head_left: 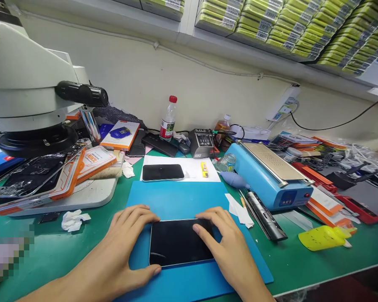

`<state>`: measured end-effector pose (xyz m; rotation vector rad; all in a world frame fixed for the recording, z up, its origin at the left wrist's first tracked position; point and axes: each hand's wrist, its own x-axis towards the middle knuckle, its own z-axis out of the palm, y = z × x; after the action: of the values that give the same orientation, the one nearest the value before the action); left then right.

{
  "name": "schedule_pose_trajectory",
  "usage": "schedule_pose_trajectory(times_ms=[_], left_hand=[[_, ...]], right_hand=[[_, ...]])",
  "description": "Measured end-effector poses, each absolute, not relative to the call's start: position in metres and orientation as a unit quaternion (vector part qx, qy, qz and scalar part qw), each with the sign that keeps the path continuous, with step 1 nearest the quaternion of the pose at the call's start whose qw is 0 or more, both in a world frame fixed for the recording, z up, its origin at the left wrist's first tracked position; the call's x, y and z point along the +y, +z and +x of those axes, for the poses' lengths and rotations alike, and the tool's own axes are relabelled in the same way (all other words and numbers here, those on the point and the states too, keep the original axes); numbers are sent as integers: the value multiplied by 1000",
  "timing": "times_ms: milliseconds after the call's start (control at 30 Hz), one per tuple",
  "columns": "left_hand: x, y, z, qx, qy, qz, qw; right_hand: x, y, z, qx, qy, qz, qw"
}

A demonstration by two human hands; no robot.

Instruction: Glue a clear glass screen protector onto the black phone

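Observation:
A smartphone (179, 245) with a dark screen and a thin silver rim lies on a blue mat (176, 197), its long side running left to right. My left hand (129, 243) spans its left end, fingertips at the top edge and thumb at the lower left corner. At the other end, my right hand (225, 239) grips the phone, with the thumb resting on the screen and the fingers curled over the top and right side. Behind the mat, a second smartphone (163, 172) and a small yellow packet (204, 169) lie on white paper (192, 163).
A microscope (34, 84) overhangs the left side. To the right stand a blue heating plate machine (271, 176), a grey-blue air blower (234, 180), a black cylindrical tool (266, 216) and a yellow squeeze bottle (323, 238). Crumpled tissue (74, 220) lies at left. A red-capped bottle (168, 119) stands behind.

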<state>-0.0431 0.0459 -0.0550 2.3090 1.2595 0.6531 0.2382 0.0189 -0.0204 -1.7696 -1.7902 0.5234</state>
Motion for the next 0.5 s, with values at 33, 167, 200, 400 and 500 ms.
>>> schedule_pose_trajectory(times_ms=[33,167,200,400,500], left_hand=[[47,-55,-43,455,228,834,212],[49,-52,-44,448,207,845,207],[49,-52,-44,448,206,846,204],[46,-52,-37,460,241,838,167],[45,-56,-36,452,255,842,146]], right_hand=[[21,-21,237,-666,194,-663,282],[27,-18,235,-660,201,-669,277],[28,-17,235,-658,208,-668,279],[41,-15,236,-640,248,-663,300],[42,-16,236,-630,250,-667,309]])
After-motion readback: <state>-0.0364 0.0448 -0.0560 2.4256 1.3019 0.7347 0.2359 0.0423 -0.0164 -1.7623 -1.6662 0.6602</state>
